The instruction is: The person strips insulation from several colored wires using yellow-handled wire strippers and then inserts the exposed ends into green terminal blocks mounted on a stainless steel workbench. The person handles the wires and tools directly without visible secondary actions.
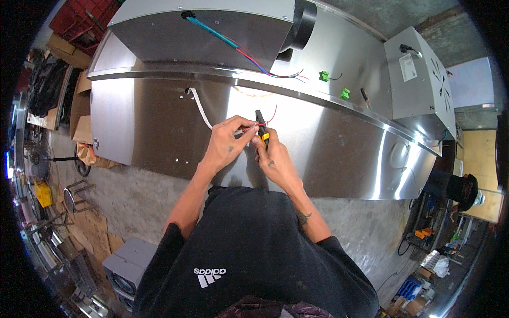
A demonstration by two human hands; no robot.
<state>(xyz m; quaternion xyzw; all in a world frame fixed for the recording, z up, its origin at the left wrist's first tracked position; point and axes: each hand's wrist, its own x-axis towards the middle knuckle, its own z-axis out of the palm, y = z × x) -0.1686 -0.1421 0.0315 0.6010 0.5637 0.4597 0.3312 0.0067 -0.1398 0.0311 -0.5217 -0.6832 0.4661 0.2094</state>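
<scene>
My left hand [227,140] is closed, pinching the end of a white cable [198,106] that comes out of a hole in the shiny metal panel [159,127]. A thin red wire [275,112] runs from its fingertips past the jaws and curls upward. My right hand [277,163] is wrapped round black-and-yellow pliers [259,116], whose jaws point away from me. Both hands meet just above the panel, the pliers' jaws at the red wire. Fingers hide exactly where the jaws touch it.
Beyond the panel's raised lip stands a grey metal housing [207,45] with a teal-sleeved wire bundle [214,33]. Green terminal connectors [324,76] and a small dark-and-orange tool [365,95] lie behind the lip. A grey box [416,79] is at right; a person [460,191] stands beyond the panel's right end.
</scene>
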